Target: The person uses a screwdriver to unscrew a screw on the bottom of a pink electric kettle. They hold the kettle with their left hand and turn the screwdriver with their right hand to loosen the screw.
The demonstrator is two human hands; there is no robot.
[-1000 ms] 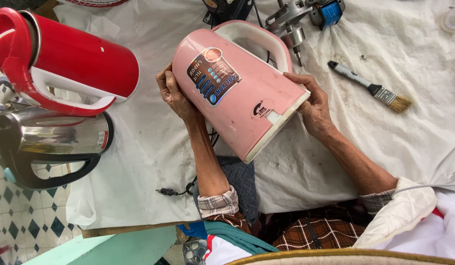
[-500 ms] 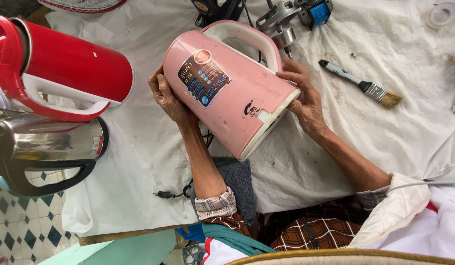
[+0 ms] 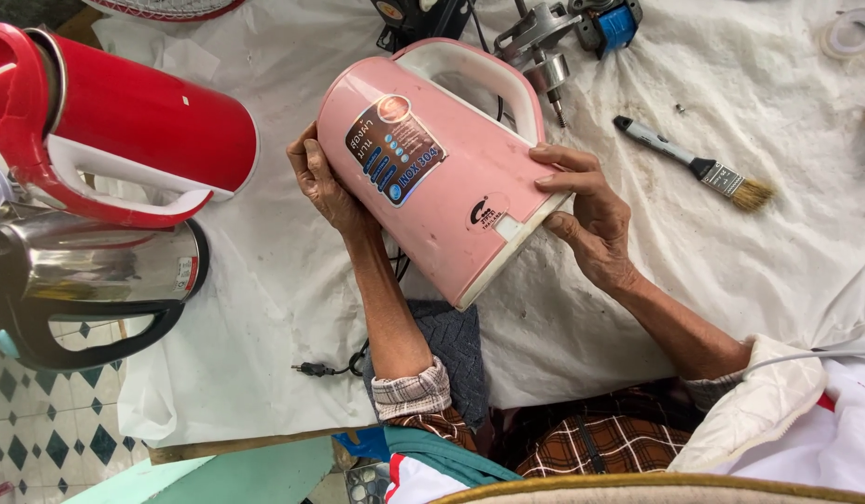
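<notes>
I hold a pink electric kettle (image 3: 442, 168) tilted on its side above a table covered with a white cloth (image 3: 265, 308). Its white handle points away from me and its base faces my lap. My left hand (image 3: 322, 182) cups the kettle's top end. At the base edge, my right hand (image 3: 589, 219) grips the white rim, fingers spread over the pink wall. A dark sticker sits on the kettle's side.
A red kettle (image 3: 125, 121) and a steel kettle with a black handle (image 3: 87, 280) lie at the left. A paintbrush (image 3: 698, 168) lies at the right, metal parts with a blue piece (image 3: 563, 33) at the back. A black cord with plug (image 3: 325, 366) hangs near the table's front edge.
The pink kettle has shifted a little to the left and away from me in both hands, and tilted slightly. The hands kept their grip.
</notes>
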